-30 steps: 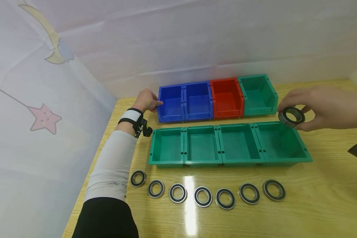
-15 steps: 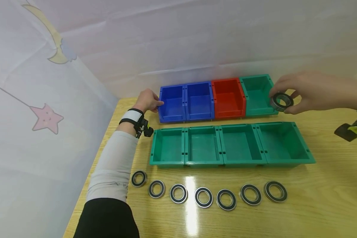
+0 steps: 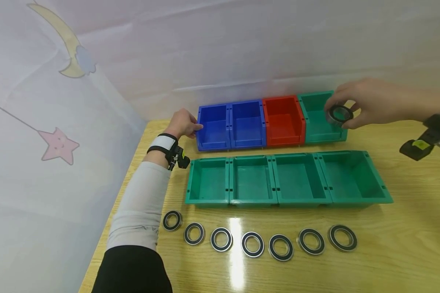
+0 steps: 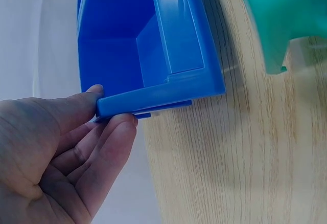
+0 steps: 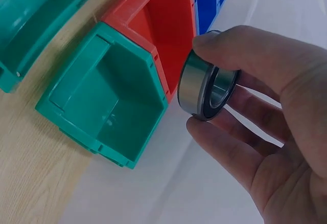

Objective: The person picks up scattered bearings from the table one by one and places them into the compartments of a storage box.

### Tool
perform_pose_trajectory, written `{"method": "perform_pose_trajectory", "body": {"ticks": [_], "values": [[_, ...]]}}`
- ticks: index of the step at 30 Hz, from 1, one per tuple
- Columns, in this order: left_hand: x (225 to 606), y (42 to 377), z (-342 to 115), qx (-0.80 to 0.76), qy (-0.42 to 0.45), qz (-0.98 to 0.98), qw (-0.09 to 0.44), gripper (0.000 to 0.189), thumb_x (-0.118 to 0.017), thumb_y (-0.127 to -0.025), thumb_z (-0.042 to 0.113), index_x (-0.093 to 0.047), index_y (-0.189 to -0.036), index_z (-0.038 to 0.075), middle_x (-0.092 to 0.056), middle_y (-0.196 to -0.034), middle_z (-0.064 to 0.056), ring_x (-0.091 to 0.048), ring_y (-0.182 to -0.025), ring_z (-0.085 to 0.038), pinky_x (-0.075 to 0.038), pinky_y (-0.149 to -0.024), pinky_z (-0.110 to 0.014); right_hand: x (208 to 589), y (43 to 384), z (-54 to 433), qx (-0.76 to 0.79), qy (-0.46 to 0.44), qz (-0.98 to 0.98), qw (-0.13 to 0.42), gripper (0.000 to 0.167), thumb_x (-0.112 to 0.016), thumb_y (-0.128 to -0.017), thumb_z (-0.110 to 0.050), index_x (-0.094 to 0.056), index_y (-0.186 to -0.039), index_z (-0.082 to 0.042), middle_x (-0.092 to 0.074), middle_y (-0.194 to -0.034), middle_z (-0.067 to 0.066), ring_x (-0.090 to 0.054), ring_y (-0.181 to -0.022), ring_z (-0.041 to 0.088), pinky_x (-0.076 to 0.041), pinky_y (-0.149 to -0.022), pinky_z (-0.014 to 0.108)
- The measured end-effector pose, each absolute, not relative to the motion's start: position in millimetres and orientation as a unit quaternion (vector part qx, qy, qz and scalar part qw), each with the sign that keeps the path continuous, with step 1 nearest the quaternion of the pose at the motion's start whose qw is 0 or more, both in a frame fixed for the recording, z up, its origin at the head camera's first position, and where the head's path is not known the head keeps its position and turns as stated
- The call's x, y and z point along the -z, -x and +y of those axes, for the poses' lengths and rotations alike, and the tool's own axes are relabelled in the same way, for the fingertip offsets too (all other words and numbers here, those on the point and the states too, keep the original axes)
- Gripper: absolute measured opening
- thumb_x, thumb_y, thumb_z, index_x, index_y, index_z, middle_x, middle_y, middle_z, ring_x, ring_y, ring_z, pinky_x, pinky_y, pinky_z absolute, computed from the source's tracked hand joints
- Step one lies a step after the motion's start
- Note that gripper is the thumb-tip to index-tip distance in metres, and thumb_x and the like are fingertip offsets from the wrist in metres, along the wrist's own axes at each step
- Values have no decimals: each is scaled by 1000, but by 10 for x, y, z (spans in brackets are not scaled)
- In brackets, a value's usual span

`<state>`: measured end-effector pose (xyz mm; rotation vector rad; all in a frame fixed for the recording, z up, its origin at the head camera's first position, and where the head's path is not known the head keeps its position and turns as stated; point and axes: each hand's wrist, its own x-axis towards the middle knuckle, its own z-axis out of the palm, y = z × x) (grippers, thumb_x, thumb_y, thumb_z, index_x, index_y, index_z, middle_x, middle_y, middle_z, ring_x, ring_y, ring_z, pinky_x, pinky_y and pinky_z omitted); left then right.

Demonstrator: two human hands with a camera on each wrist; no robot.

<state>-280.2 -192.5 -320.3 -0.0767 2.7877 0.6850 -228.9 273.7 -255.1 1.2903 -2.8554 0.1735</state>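
Right grip (image 3: 370, 99) pinches a thick, shiny metal bearing (image 5: 193, 88) near the rear green bin (image 3: 317, 126); left grip (image 3: 183, 123) pinches a glossy blue bin's (image 4: 158, 95) edge. Four front green bins (image 3: 252, 183) separate these from seven black-faced rings (image 3: 244, 244) on the wood-grained worktop (image 3: 407, 244).

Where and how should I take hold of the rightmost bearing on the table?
Probably from straight above, pinching the outer rim at its near and far edges. The rightmost bearing lies flat, hole facing up, and its left neighbour sits close, leaving little room on that side.
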Motion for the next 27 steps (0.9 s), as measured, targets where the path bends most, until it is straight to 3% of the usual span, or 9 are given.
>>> {"method": "perform_pose_trajectory", "body": {"ticks": [12, 20, 27], "values": [[3204, 2800, -1892, -235, 31, 962, 137, 40, -67, -96, 23, -66, -125, -4, -73, -107, -22, -76, -76, -22, -62, -81, -37, 2545, 2521, 2675, -46, -393, -918, -14, 47, -88, -68, -10, -70, -111, -13, -66, -105, 2, -65, -83, 13, -59, -68, 25], [3185, 2772, -1872, -233, 29, 963, 133, 40, -67, -96, 23, -66, -125, -4, -73, -108, -21, -76, -80, -24, -62, -79, -35, 2549, 2654, 2617, -23, -371, -927, -43, 48, -86, -72, -11, -68, -116, -8, -64, -103, 5, -62, -85, 15, -57, -70, 30], [3190, 2743, -1876, -233, 23, 964, 128, 39, -67, -96, 23, -67, -123, -4, -74, -106, -21, -76, -78, -24, -63, -79, -35, 2625, 2732, 2591, -12, -382, -924, -29, 47, -84, -71, -9, -69, -115, -7, -62, -95, 3, -55, -81, 13, -51, -66, 27]]}}
